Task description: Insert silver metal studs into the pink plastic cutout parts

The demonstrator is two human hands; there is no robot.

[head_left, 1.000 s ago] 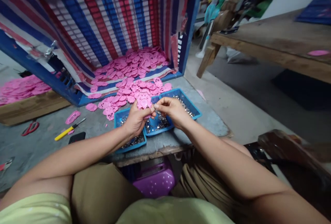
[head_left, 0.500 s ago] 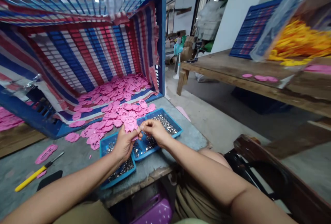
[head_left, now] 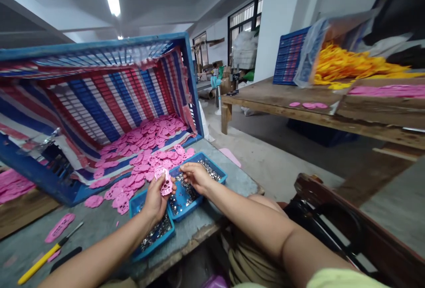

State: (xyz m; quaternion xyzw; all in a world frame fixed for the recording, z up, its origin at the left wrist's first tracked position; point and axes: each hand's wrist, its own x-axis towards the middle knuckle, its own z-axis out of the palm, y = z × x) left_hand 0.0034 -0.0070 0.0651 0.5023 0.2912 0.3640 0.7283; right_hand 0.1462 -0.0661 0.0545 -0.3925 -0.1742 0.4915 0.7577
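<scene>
My left hand (head_left: 155, 200) is closed around the edge of a flat pink plastic piece (head_left: 166, 185) with holes through it, held up over the trays. Just to its right, my right hand (head_left: 198, 178) is apart from the piece, thumb and fingertips pinched together. Whatever is between those fingertips is too small to make out. Below the hands sit a right blue tray (head_left: 225, 177) and a left blue tray (head_left: 170, 236), both holding small shiny metal parts (head_left: 189, 194). Behind them lies a heap of similar pink pieces (head_left: 146, 168).
A blue crate (head_left: 194, 79) lies on its side with a striped lining, pink pieces spilling from it. On the table (head_left: 109, 239) at left lies a yellow-handled screwdriver (head_left: 41, 262). Across the aisle, a wooden table (head_left: 255, 97) bears a bag of yellow parts (head_left: 348, 64).
My right hand has moved away from the pink piece, leaving a gap. My left hand has tilted the piece and turned it slightly. The head view has tipped upward.
</scene>
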